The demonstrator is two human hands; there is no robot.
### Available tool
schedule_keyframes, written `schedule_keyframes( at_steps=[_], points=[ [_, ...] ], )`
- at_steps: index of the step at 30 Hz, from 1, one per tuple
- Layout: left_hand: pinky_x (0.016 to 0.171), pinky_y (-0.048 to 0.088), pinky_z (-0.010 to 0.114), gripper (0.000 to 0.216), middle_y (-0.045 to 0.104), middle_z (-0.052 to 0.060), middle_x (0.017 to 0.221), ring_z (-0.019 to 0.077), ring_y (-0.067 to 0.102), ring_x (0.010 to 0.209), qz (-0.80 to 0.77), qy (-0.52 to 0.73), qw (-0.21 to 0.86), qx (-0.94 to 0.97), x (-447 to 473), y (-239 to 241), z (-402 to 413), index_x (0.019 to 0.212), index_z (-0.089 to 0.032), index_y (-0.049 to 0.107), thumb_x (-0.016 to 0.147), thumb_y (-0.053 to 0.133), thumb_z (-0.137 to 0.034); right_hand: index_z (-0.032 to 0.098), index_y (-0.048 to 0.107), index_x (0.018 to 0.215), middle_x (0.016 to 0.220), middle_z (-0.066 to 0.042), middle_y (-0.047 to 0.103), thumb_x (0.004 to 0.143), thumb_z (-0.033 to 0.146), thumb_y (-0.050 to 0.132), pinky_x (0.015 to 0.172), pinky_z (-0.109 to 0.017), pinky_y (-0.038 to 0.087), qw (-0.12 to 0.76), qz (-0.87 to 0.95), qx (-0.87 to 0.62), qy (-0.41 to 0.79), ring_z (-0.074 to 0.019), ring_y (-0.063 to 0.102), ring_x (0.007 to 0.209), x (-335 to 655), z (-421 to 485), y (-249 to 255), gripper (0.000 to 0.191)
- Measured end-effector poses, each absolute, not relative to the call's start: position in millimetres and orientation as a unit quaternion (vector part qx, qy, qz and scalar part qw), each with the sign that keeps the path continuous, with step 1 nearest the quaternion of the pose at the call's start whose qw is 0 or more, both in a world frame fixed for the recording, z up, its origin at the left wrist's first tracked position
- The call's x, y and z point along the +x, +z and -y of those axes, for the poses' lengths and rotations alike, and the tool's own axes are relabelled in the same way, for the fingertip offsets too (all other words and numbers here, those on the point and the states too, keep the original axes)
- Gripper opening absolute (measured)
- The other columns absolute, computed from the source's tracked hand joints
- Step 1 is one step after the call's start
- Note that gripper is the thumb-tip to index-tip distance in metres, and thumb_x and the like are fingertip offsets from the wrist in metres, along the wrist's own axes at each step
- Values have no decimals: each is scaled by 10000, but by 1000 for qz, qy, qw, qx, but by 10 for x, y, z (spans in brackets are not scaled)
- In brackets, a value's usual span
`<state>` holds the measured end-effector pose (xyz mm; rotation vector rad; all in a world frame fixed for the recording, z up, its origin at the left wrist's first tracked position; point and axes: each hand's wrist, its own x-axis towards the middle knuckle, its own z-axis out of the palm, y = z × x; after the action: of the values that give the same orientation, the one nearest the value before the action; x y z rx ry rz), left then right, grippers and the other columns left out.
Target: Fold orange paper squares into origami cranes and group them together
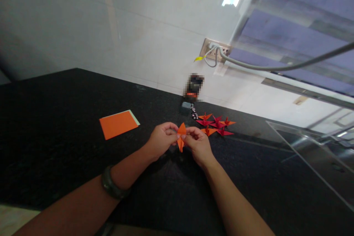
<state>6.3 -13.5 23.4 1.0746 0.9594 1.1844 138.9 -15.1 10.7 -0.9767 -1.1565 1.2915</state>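
Past 2 forearms (132, 167): pinching orange paper (181, 130) with left hand (162, 139), right hand (200, 146), nearly closed; well clear of sink edge (304, 160).

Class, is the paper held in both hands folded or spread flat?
Folded: the orange paper between the left hand and right hand is narrow, with pointed ends.

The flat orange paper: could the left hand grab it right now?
Probably yes: nothing seems to stand between the left hand and the flat orange paper. But that hand is pinching the folded orange paper, so it would likely need to let go first.
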Motion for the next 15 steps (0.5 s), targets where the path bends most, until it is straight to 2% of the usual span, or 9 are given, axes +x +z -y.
schedule_keyframes(
  at_steps=[4, 8, 11, 15],
  points=[
    [436, 383, 182, 102, 563, -33, 476, 66, 489, 413, -408, 511, 592, 470, 67, 267, 146, 619, -131, 544, 544, 578, -71, 172, 597, 638, 546, 44, 546, 616, 125, 596, 442, -182, 391, 548, 505, -394, 538, -60, 465, 443, 1397, 151, 90, 51],
    [467, 412, 196, 109, 600, -10, 524, 86, 533, 457, -406, 502, 616, 451, 56, 276, 147, 656, -127, 567, 556, 591, -89, 182, 614, 588, 670, 25, 556, 613, 104, 571, 473, -194, 412, 551, 523, -368, 536, -71, 491, 519, 1428, 139, 79, 92],
    [509, 445, 225, 172, 625, 8, 570, 109, 572, 501, -398, 473, 662, 423, 37, 255, 132, 778, -132, 583, 616, 613, -184, 188, 616, 568, 715, 18, 550, 616, 115, 574, 480, -209, 428, 555, 536, -362, 524, -81, 498, 540, 1451, 127, 72, 97],
    [517, 443, 227, 257, 641, 56, 606, 115, 585, 518, -400, 429, 675, 448, 16, 212, 106, 711, -101, 596, 673, 612, -354, 188, 620, 557, 717, 15, 540, 618, 122, 577, 474, -221, 438, 546, 555, -366, 511, -81, 502, 518, 1453, 123, 74, 99]
  ],
)
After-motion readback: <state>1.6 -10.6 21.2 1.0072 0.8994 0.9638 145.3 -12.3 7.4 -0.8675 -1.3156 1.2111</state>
